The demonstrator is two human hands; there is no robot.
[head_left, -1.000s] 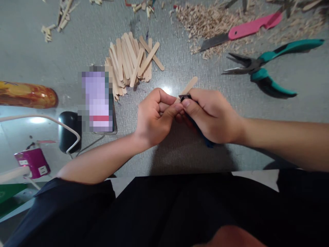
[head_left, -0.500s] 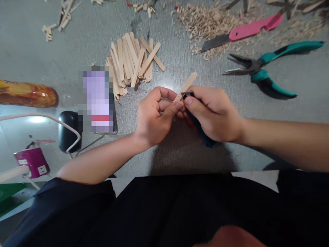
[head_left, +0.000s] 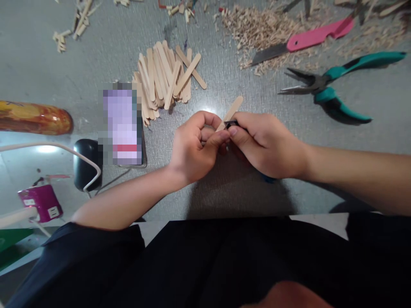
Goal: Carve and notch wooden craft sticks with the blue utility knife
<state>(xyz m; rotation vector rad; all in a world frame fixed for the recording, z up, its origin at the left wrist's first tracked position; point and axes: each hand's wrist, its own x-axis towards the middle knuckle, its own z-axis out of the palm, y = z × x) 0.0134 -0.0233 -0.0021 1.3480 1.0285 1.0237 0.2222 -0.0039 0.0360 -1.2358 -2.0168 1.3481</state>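
A flat wooden craft stick (head_left: 233, 108) slants up and right from between the thumb and fingers of my left hand (head_left: 195, 145), which is closed on its lower end. My right hand (head_left: 269, 143) is wrapped round a utility knife (head_left: 231, 123). The knife's short blade and dark tip lie against the stick, close to my left thumb. Most of the blue handle is hidden by my right hand; only its end shows beneath the palm. Both hands are close together above the grey table (head_left: 180, 196).
A pile of craft sticks (head_left: 160, 77) lies beside a blurred phone (head_left: 125, 124). Wood shavings (head_left: 257, 25), a pink-handled knife (head_left: 317, 36) and open teal pliers (head_left: 321, 83) are at upper right. A can (head_left: 35, 117), black mouse-like object (head_left: 86, 164) and purple adapter (head_left: 40, 203) sit left.
The stick's upper end and the knife's tip have shifted slightly down and left. My right hand has turned, covering more of the blue handle.
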